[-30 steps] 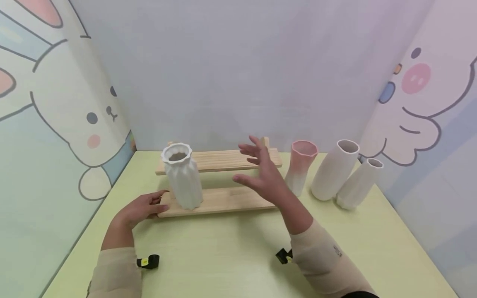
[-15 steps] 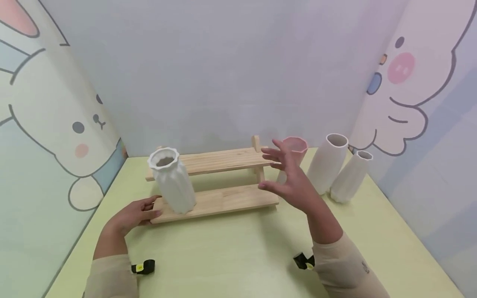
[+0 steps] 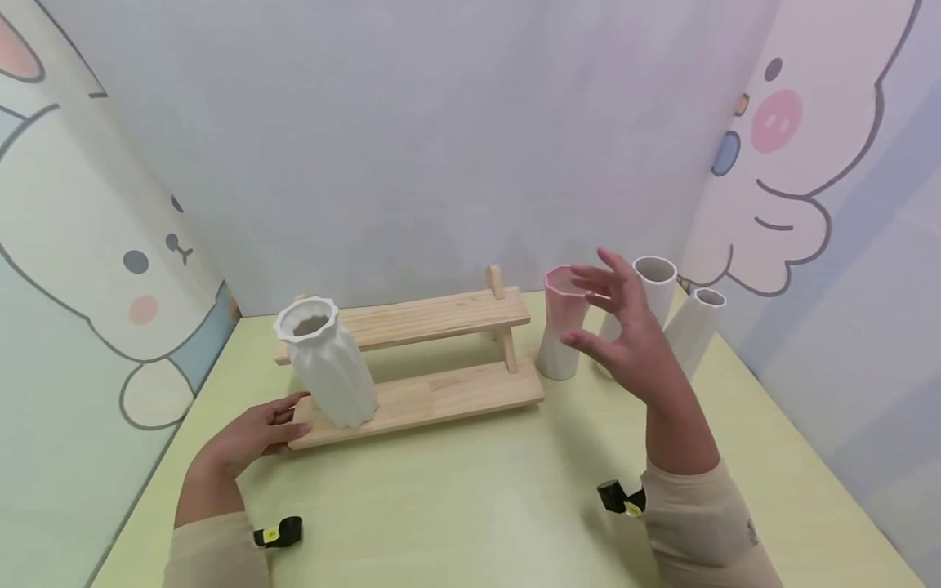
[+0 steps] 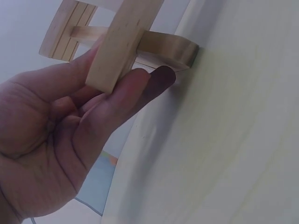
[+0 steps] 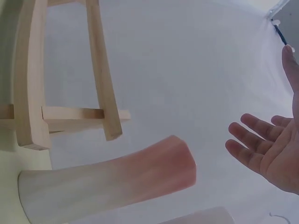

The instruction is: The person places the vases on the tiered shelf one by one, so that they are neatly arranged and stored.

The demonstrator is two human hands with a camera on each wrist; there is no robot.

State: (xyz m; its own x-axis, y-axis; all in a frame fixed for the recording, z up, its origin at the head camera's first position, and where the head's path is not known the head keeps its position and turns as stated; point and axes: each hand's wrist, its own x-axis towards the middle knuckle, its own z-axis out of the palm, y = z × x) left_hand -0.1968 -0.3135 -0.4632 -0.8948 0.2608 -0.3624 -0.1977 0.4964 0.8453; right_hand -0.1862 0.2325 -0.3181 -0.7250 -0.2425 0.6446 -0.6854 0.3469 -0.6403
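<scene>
My left hand (image 3: 246, 434) holds the left end of the lower board of a two-tier wooden shelf (image 3: 441, 400). In the left wrist view, the thumb and fingers of that hand (image 4: 60, 121) lie on either side of the board end (image 4: 117, 51). A white fluted vase (image 3: 334, 371) stands at the left of the lower board. My right hand (image 3: 632, 335) hovers with spread fingers, holding nothing. Beside it is a pink-and-white vase (image 3: 562, 327), and the right wrist view shows this vase (image 5: 117, 179) apart from the right hand (image 5: 271, 149).
Partly hidden behind the right hand stand a tall white vase (image 3: 657, 282) and a shorter white vase (image 3: 694, 331). All are on a pale green table (image 3: 441, 506). Walls with cartoon animals close in the left, right and back.
My right hand has moved right, from in front of the shelf to beside the pink-and-white vase. The left hand has stayed on the shelf end. The head view has shifted a little.
</scene>
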